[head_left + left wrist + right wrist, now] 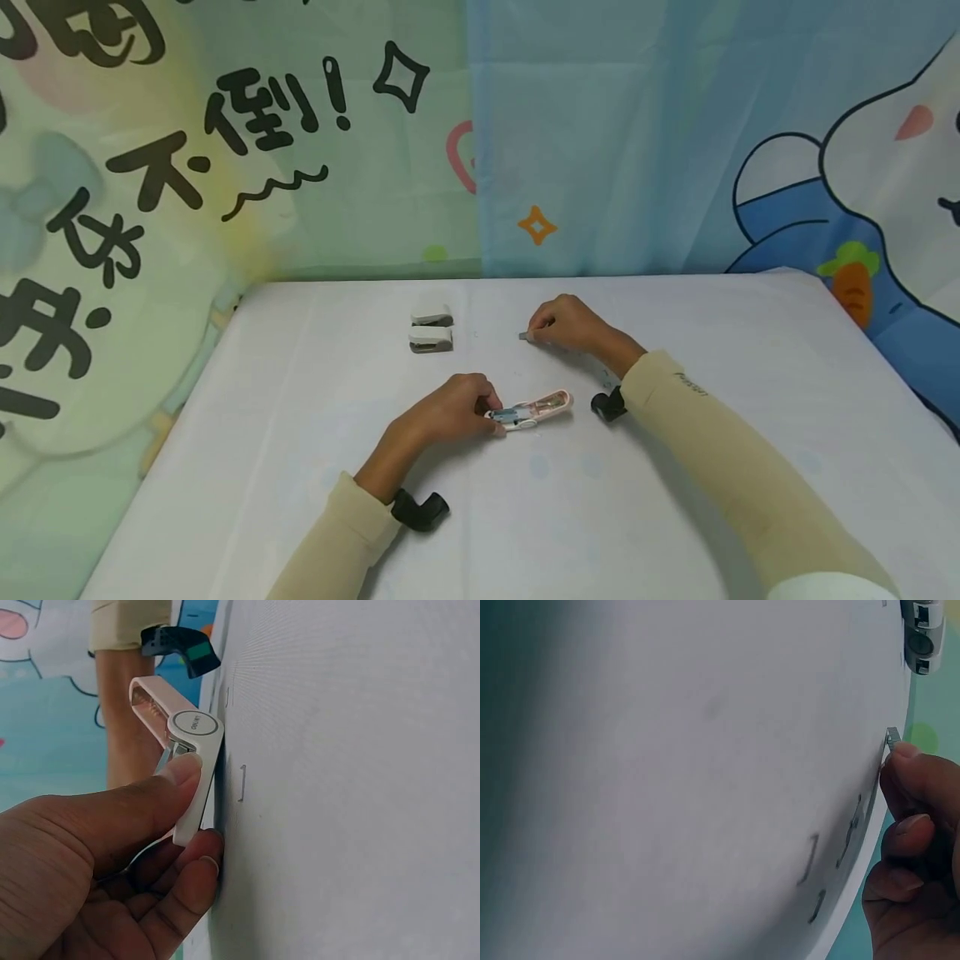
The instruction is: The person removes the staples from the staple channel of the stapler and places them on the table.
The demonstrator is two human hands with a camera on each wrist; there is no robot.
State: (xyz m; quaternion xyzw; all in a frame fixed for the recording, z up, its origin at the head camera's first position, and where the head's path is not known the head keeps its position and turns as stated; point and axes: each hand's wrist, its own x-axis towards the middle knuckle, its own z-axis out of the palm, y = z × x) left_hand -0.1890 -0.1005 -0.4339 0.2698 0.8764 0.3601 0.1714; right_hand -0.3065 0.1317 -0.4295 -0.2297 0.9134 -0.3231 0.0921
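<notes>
My left hand (457,408) grips a small pink and white stapler (553,403) low over the table's middle. In the left wrist view, the thumb presses the white arm of the stapler (198,724), and the pink arm angles away from the round hinge. Farther back and to the right, my right hand (568,323) pinches a short grey strip of staples (523,336) close to the tabletop. The strip of staples (892,738) pokes out past the thumb and fingertip in the right wrist view. Curled fingers hide part of both things.
Two white and grey staplers (431,337) stand side by side at the table's back, left of my right hand. Several loose staples (808,859) lie on the white tabletop (300,375). Black wrist mounts (420,510) jut from both sleeves. A printed curtain (600,150) hangs behind.
</notes>
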